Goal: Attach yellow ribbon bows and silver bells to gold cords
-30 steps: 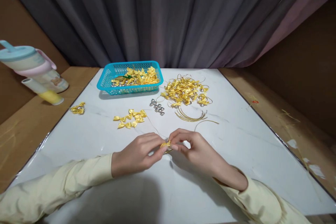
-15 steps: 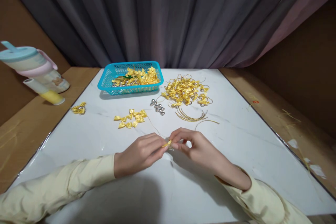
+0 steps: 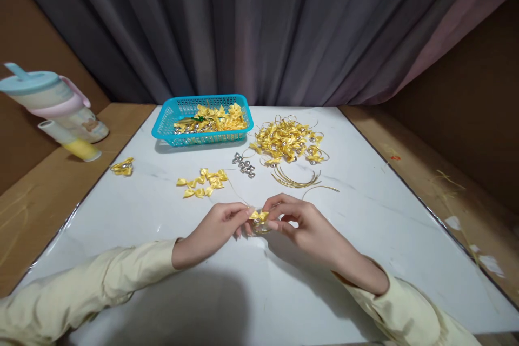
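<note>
Yellow bow (image 3: 258, 215): sits at the near middle of the bench (image 3: 365, 238), just above its surface, pinched from both sides. Trails a thin gold cord (image 3: 237, 192) toward the far left and hides something small and silvery beneath, too small to tell. Looks mid-assembly, not yet laid with the rest.

Apparently done: a heap of bows with bells and gold loops (image 3: 286, 140) toward the far edge, right of centre, and more of the same in the blue basket (image 3: 203, 138) just beside it at the far left.

Apparently left: a cluster of plain bows (image 3: 200, 183), a few loose bells (image 3: 243, 165) and a bundle of cut gold cords (image 3: 295, 179), all lying between the heap and the hands; also one stray bow (image 3: 121, 167) at the left edge.

Left hand (image 3: 214, 230): low, knuckles up, thumb and forefinger closed on the bow's left wing, other fingers curled under. Right hand (image 3: 308, 227): opposite, fingertips closed on the bow's right side, wrist resting near the bench.
</note>
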Available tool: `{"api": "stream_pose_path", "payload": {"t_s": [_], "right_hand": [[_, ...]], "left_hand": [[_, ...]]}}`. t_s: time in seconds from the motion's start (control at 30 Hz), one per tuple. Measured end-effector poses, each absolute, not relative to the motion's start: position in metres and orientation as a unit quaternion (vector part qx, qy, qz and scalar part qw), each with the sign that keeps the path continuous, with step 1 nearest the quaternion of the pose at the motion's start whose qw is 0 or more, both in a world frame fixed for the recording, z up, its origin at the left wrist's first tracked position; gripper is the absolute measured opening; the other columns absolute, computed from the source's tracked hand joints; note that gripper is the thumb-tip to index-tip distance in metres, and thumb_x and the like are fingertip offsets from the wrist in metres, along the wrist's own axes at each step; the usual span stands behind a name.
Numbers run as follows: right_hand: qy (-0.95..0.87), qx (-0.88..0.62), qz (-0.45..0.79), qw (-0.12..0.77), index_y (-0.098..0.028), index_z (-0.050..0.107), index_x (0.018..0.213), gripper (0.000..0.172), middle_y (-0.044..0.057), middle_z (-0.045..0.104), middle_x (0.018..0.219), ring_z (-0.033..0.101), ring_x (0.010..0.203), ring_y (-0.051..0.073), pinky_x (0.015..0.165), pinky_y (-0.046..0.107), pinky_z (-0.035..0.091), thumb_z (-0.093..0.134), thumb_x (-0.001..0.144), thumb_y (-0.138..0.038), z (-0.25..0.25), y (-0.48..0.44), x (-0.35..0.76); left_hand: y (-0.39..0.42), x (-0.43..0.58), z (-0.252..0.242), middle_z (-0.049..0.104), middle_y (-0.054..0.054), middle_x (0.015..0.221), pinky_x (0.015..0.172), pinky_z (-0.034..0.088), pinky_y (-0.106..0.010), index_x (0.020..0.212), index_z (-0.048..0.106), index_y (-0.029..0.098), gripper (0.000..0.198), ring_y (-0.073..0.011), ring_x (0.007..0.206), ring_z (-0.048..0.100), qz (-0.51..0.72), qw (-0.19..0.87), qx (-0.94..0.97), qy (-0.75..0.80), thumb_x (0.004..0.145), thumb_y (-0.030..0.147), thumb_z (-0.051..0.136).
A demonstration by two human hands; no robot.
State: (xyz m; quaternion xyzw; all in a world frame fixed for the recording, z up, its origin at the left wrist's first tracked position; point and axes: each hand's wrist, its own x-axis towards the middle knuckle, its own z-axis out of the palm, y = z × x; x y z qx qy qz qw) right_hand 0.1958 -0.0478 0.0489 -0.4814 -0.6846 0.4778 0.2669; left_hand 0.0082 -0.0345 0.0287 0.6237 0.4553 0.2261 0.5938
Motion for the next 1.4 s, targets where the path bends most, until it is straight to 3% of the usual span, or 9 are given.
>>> {"api": "stream_pose_path", "payload": {"t_s": [0.47, 0.8, 1.07, 1.4], "right_hand": [[-0.654, -0.484, 0.496, 0.303, -0.015, 0.063, 0.067, 0.013, 0.005, 0.059, 0.086, 0.055, 0.076, 0.014, 0.068, 0.027, 0.042, 0.057, 0.079, -0.018, 0.040, -0.047, 0.193], [-0.632, -0.491, 0.503, 0.327, -0.016, 0.062, 0.065, 0.013, 0.004, 0.060, 0.082, 0.056, 0.076, 0.014, 0.069, 0.026, 0.042, 0.057, 0.077, -0.016, 0.042, -0.050, 0.189], [-0.608, -0.492, 0.524, 0.337, -0.015, 0.062, 0.065, 0.013, 0.004, 0.058, 0.082, 0.055, 0.076, 0.014, 0.070, 0.027, 0.042, 0.056, 0.076, -0.012, 0.043, -0.050, 0.186], [-0.695, -0.516, 0.418, 0.274, -0.016, 0.057, 0.066, 0.016, 0.003, 0.058, 0.076, 0.053, 0.071, 0.015, 0.067, 0.027, 0.039, 0.052, 0.077, -0.007, 0.049, -0.053, 0.185]], "left_hand": [[-0.041, 0.008, 0.028, 0.062, -0.003, 0.067, 0.061, 0.043, -0.023, 0.072, 0.062, 0.013, 0.031, -0.0122, 0.065, 0.054, 0.261, 0.545, 0.660, 0.447, 0.086, 0.035, 0.046], [-0.046, 0.008, 0.018, 0.059, -0.001, 0.066, 0.057, 0.040, -0.020, 0.077, 0.062, 0.015, 0.018, -0.0106, 0.060, 0.050, 0.300, 0.386, 0.760, 0.428, 0.081, 0.031, 0.056], [-0.045, 0.009, 0.017, 0.063, -0.001, 0.069, 0.060, 0.042, -0.020, 0.076, 0.063, 0.015, 0.018, -0.0110, 0.063, 0.054, 0.334, 0.386, 0.748, 0.424, 0.084, 0.028, 0.053], [-0.045, 0.010, 0.017, 0.064, -0.002, 0.070, 0.063, 0.042, -0.021, 0.073, 0.062, 0.014, 0.023, -0.0122, 0.066, 0.055, 0.307, 0.421, 0.728, 0.446, 0.084, 0.032, 0.052]]}}
